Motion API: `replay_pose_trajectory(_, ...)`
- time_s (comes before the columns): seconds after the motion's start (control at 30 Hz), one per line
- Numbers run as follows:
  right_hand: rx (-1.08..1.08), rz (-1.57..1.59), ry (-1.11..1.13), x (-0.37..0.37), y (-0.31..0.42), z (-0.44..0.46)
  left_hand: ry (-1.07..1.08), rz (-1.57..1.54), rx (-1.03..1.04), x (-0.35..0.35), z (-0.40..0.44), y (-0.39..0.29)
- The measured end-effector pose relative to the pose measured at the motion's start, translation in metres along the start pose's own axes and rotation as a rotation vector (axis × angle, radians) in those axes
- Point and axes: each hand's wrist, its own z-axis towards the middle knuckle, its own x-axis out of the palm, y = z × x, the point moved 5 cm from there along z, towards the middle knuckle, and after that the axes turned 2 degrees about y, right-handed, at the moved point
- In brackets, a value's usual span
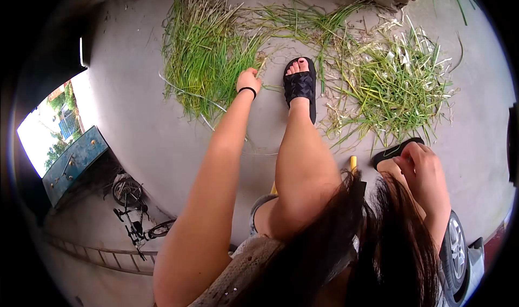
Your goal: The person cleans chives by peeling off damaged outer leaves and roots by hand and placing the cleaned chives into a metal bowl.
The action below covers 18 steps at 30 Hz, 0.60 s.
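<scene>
Two hands (248, 82) (428, 177), two heaps of grass (205, 58) (400, 85), two sandals (299, 86) (390, 153).
One heap is beside the left fingers (252, 71), one beyond the right fingers (415, 149); one sandal is near the left fingers, one near the right ones. Behind the left fingers is one wristband (248, 89); well apart from them, one bicycle (138, 229), one ladder (102, 248), one car wheel (457, 250).
</scene>
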Motion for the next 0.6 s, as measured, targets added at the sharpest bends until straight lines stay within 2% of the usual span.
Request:
replay_pose_trajectory(0.13,0.053,0.018,0.022,0.007,0.006,0.021,0.102,0.185,-0.101,0.011,0.012,-0.019)
replay_pose_trajectory(0.23,0.076,-0.009,0.043,0.007,0.004,0.032,0.068,0.217,-0.151,0.023,0.027,-0.017)
replay_pose_trajectory(0.33,0.05,-0.047,0.017,0.004,0.004,0.033,-0.107,-0.012,-0.007,0.005,0.015,-0.026)
replay_pose_trajectory(0.37,0.035,-0.061,-0.01,0.002,0.009,0.03,-0.188,-0.165,0.121,-0.011,0.013,-0.031)
replay_pose_trajectory(0.47,-0.069,-0.069,-0.058,-0.005,0.015,0.023,-0.361,-0.44,0.386,-0.101,-0.021,-0.082)
replay_pose_trajectory(0.6,-0.199,-0.019,-0.159,-0.026,0.023,0.003,-0.254,-0.882,0.625,-0.219,-0.084,-0.16)
